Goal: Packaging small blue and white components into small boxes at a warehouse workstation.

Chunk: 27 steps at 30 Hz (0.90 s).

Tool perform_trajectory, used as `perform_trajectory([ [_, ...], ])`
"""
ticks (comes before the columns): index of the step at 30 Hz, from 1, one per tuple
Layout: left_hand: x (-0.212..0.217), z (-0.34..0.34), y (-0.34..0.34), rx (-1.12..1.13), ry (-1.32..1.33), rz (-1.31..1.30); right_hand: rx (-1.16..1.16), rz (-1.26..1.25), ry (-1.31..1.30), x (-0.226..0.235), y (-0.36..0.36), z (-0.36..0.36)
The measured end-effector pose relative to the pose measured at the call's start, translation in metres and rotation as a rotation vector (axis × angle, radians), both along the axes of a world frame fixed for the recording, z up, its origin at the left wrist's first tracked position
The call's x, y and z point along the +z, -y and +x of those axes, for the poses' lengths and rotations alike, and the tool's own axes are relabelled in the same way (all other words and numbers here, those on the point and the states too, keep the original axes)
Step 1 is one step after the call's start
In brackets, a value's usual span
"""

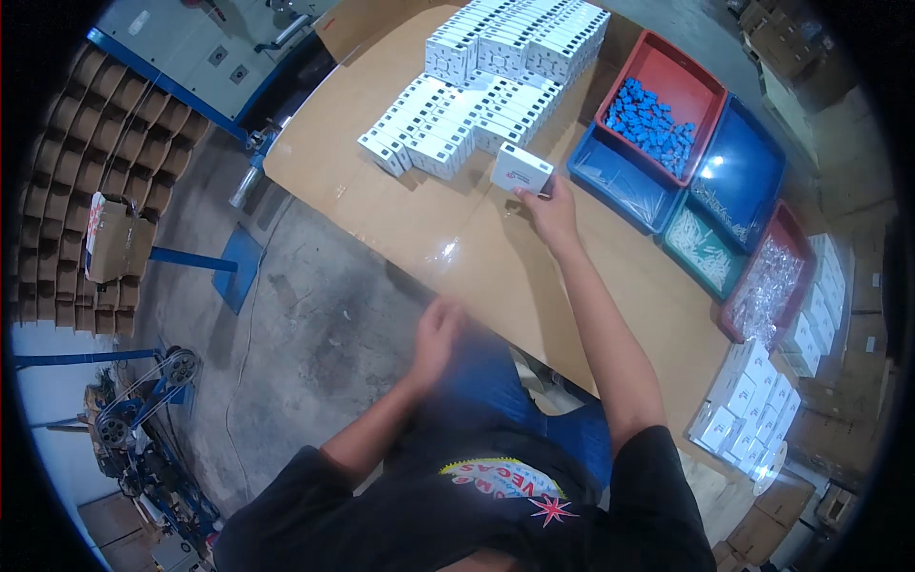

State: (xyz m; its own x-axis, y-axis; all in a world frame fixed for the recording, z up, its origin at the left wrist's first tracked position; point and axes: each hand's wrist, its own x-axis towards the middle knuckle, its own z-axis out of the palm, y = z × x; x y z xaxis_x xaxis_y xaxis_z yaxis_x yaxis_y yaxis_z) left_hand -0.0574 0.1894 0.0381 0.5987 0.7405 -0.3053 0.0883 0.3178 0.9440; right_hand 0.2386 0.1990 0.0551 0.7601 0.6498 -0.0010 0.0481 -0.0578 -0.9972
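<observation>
My left hand [437, 329] hangs over my lap near the table edge, blurred, fingers loosely curled and holding nothing that I can make out. My right hand [550, 212] is stretched out across the brown wooden tabletop [448, 238], fingertips gripping one small white rectangular carton with a red mark on its face [520, 169], tilted just above the surface and just beside the front rows. Beyond it, the low block of matching white cartons [438, 129] stands in tidy rows, and farther back a taller stack of the same cartons [519, 38] is built up, so I judge a good share of the stacking done. To my right, the red plastic tray of blue parts [658, 114], the blue trays [739, 172] and the clear-bagged pieces [767, 286] remain well stocked, and loose white cartons [753, 405] wait at the near right corner; much work appears left.
</observation>
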Motion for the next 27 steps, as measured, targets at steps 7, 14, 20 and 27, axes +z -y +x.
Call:
perform_trajectory([
  [7, -0.017, 0.002, -0.001, 0.046, 0.021, -0.101, -0.127, -0.064, 0.179, -0.048, -0.05, 0.0],
  [14, -0.021, 0.005, -0.001, 0.058, 0.006, -0.083, -0.216, -0.076, 0.305, -0.052, -0.063, -0.008],
  [20, -0.007, 0.007, -0.002, 0.077, 0.01, -0.072, -0.165, 0.095, 0.096, -0.038, -0.044, -0.024],
  [27, 0.05, 0.124, -0.044, 0.058, 0.179, 0.383, -0.134, 0.047, 0.346, 0.012, -0.001, -0.076],
])
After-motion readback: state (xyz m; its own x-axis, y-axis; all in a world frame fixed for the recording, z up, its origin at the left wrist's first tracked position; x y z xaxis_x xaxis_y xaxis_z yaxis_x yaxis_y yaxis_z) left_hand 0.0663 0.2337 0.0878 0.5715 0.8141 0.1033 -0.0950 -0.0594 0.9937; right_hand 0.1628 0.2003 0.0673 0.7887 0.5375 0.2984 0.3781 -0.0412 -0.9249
